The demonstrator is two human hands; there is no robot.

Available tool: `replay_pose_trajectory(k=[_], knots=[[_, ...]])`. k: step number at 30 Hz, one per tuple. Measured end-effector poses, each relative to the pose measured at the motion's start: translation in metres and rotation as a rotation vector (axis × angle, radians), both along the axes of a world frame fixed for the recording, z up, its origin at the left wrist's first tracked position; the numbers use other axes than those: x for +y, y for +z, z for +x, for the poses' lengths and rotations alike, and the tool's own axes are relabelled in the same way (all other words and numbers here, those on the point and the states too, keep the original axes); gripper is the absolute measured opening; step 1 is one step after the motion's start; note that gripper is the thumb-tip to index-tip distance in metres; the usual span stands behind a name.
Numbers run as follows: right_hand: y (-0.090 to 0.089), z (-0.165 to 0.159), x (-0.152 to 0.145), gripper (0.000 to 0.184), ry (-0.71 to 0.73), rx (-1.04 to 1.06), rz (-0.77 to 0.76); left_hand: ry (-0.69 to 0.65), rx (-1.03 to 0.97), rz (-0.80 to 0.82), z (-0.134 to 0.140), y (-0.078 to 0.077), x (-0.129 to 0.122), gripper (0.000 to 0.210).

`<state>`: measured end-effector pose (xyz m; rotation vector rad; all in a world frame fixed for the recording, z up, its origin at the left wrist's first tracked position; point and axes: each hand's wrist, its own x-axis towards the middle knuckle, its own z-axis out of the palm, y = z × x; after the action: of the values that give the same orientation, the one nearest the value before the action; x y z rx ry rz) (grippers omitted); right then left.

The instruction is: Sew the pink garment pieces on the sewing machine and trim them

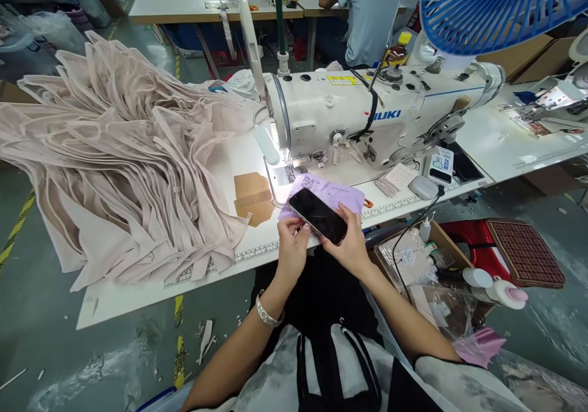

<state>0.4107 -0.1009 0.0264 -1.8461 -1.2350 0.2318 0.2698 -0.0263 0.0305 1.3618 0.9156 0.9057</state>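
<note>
Left hand [293, 245], right hand [351, 245], phone [316, 213] between.

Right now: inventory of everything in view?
front table: 1, white, centre
phone: 1, black, centre
papers: unclear, purple, behind phone
patch: 1, brown, left of phone
fabric pieces: many, beige, front table's left
main machine: 1, white, on front table
other machines: 2+, white, back and right edge
fan: 1, blue, top right
bottle: 1, yellow-capped, behind main machine
small items: uncounted, mixed, table right
carton: 1, brown, lower right
woven seat: 1, brown, right of carton
co-worker: 1, light-blue top, back
bracelet: 1, silvery, left wrist
left hand: 1, bare, on phone
right hand: 1, bare, on phone
</note>
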Motion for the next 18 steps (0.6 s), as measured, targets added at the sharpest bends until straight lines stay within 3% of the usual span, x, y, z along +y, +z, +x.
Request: replay_pose_trajectory(k=[5, 9, 14, 18], knots=[[0.002, -0.012, 0.0, 0.085, 0.057, -0.009, 0.069, -0.145, -0.314, -0.288, -0.003, 0.0, 0.01, 0.046], [0.001, -0.032, 0.001, 0.083, 0.09, -0.183, 0.144, -0.153, -0.447, -0.475, -0.01, 0.005, 0.013, 0.053], [-0.002, -0.042, -0.002, 0.091, 0.262, -0.207, 0.064, -0.131, -0.507, -0.586, -0.013, 0.009, 0.019, 0.062], [-0.005, -0.036, -0.003, 0.072, 0.289, -0.161, 0.11, -0.089, -0.513, -0.588, -0.013, 0.009, 0.021, 0.059]])
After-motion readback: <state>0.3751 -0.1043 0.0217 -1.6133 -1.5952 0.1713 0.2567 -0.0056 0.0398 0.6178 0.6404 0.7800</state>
